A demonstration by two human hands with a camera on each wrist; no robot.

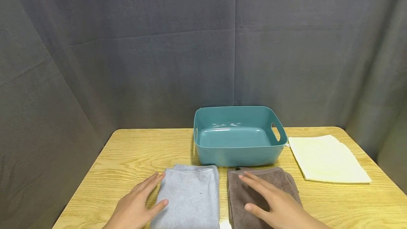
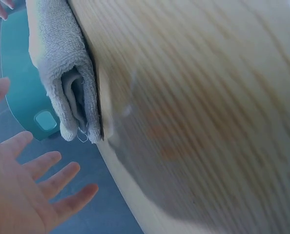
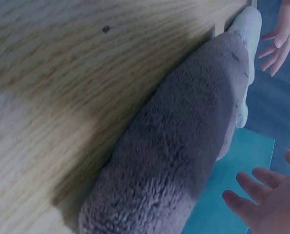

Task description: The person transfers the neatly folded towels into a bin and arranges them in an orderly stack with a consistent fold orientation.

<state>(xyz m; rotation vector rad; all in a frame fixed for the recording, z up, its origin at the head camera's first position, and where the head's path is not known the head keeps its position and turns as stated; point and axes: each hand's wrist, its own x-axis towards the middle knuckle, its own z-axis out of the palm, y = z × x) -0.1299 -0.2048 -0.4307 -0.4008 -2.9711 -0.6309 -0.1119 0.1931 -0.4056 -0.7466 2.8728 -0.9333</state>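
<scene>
A folded light grey-blue towel [image 1: 190, 197] lies on the near part of the table, and a folded brown towel [image 1: 251, 193] lies to its right. My left hand [image 1: 136, 200] hovers over the left edge of the grey-blue towel, fingers spread and extended, holding nothing. Above the brown towel is my right hand [image 1: 276, 200], its fingers also extended and nothing in its grasp. From the left wrist view, the grey-blue towel's folded layers [image 2: 74, 92] show at its side, apart from the fingers. In the right wrist view, a gap separates the right fingers from the brown towel [image 3: 169, 131].
Behind the towels stands a teal plastic basket [image 1: 238, 156] with cut-out handles, nothing visible inside. A folded pale yellow towel [image 1: 327, 160] lies on the wooden table [image 1: 127, 158] at the right. Grey curtains [image 1: 175, 63] hang beyond the table's back edge and sides.
</scene>
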